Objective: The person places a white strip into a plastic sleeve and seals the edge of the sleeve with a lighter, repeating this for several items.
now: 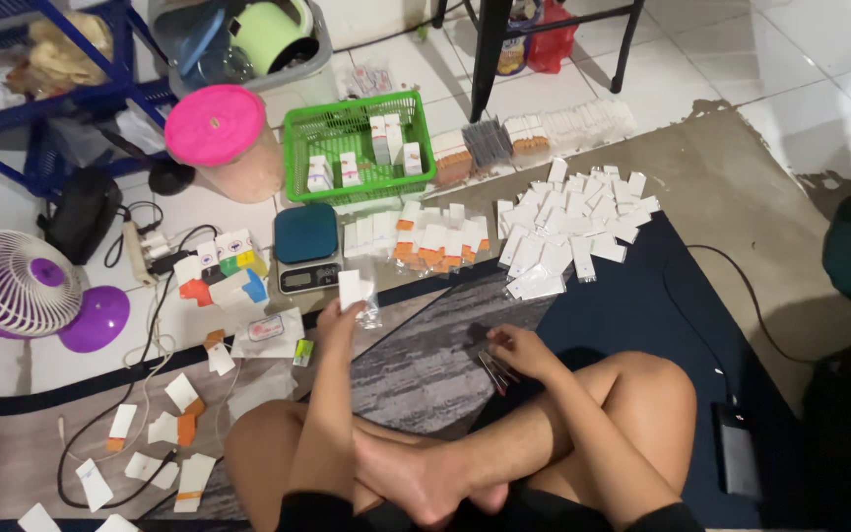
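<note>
A green basket (359,148), a digital scale (307,246) and heaped white packets (573,222) crowded the floor ahead. Left hand (339,320) pinched a small white packet (351,288) up near the scale; right hand (516,350) gripped thin dark sticks (493,371) over the rug.

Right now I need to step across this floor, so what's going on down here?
A person sits cross-legged on a grey patterned mat. Their left hand holds up a small white paper packet near a small digital kitchen scale. Their right hand grips a few thin dark stick-like items low over the mat. Filled white packets lie piled ahead, more in a green plastic basket.
</note>
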